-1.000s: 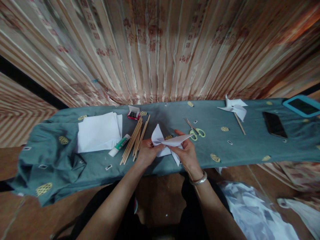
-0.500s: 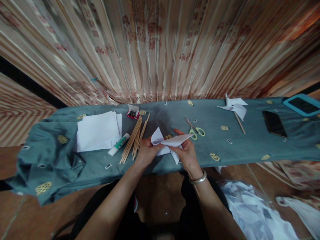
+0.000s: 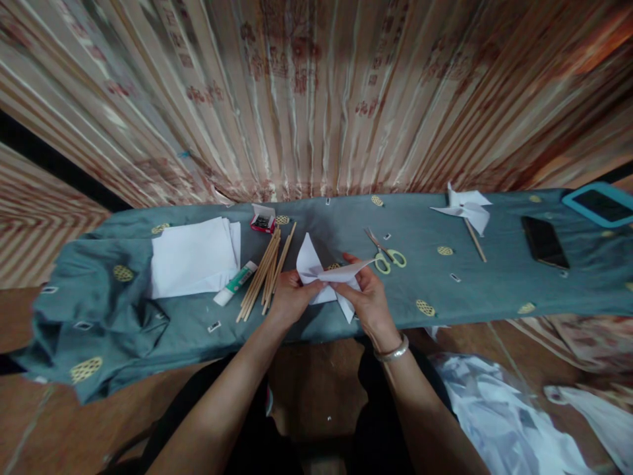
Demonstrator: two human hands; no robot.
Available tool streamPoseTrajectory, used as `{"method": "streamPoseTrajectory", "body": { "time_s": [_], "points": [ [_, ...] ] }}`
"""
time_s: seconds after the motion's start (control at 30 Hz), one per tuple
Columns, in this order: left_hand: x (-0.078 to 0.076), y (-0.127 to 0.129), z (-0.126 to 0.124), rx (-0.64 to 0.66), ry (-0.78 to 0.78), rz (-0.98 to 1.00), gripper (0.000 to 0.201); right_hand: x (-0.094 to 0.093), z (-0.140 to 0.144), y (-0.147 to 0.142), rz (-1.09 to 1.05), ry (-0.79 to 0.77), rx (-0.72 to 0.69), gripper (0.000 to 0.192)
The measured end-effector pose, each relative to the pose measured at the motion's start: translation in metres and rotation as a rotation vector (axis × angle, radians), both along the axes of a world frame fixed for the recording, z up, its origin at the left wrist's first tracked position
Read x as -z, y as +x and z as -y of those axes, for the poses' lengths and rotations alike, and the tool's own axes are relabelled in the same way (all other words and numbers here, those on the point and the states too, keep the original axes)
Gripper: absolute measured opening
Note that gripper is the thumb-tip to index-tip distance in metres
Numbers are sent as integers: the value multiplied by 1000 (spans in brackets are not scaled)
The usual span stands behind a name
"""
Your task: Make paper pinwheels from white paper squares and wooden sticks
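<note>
White folded paper (image 3: 321, 280) pinched between both hands at the table's near edge, mid-length: left hand (image 3: 291, 297) grips its left side, right hand (image 3: 366, 300) its right, fingers closed on the flaps. Sticks (image 3: 264, 274), glue tube (image 3: 236, 284) and paper stack (image 3: 192, 257) lie left; scissors (image 3: 388, 254) just right; finished pinwheel (image 3: 467, 211) near the far edge.

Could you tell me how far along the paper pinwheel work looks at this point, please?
One finished pinwheel on its stick lies on the cloth at far right. Both the left hand and right hand hold a second cut paper piece, its corners being folded to the centre. It has no stick yet: the wooden sticks, glue tube and pin box lie unused beside the paper stack.
</note>
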State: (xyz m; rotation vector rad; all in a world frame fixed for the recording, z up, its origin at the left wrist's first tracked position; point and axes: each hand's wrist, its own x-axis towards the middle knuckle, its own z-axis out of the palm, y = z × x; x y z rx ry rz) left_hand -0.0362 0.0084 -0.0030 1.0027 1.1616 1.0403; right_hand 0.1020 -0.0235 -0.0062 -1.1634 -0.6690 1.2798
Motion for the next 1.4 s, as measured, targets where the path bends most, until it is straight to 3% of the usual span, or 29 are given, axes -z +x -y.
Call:
{"method": "streamPoseTrajectory", "body": {
  "time_s": [0.3,1.4],
  "points": [
    [3,-3,0,21,52,-69,22,5,0,1,20,23,-24,63],
    [-7,-2,3,5,10,-110,20,0,0,0,29,-13,-49,61]
  ]
}}
